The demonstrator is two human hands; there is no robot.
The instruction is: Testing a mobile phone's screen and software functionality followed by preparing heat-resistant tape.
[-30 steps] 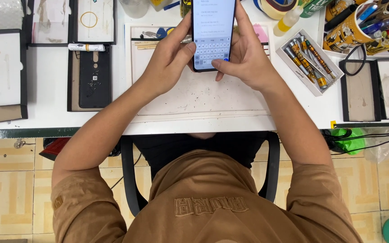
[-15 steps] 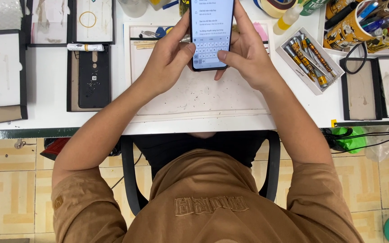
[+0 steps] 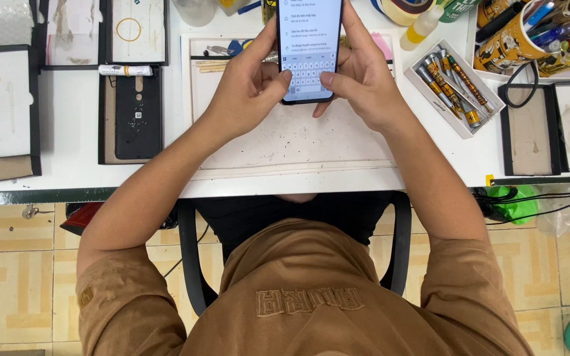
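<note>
Two bare hands hold one smartphone (image 3: 309, 49) above a white workbench (image 3: 67, 118), seen from a camera looking straight down over a person seated in a black chair (image 3: 189, 264) and wearing a brown shirt. Nearest the body, both forearms reach forward over the bench edge. The left hand (image 3: 242, 89) wraps the phone's left side and the right hand (image 3: 364, 82) wraps its right side, fingers curled behind it, each thumb resting on the lit on-screen keyboard at the lower part of the screen. The phone is upright over a pale work mat (image 3: 298, 142), centred between the hands. To type well here, it seems best to keep the fingers braced behind the phone and tap lightly with the thumb tips, one key at a time. To the left lies a dark phone back cover (image 3: 136, 115) in a black tray. To the right, a white box of screwdrivers (image 3: 453, 86) sits tilted. Farther right stands an orange cup of pens (image 3: 516, 36).
</note>
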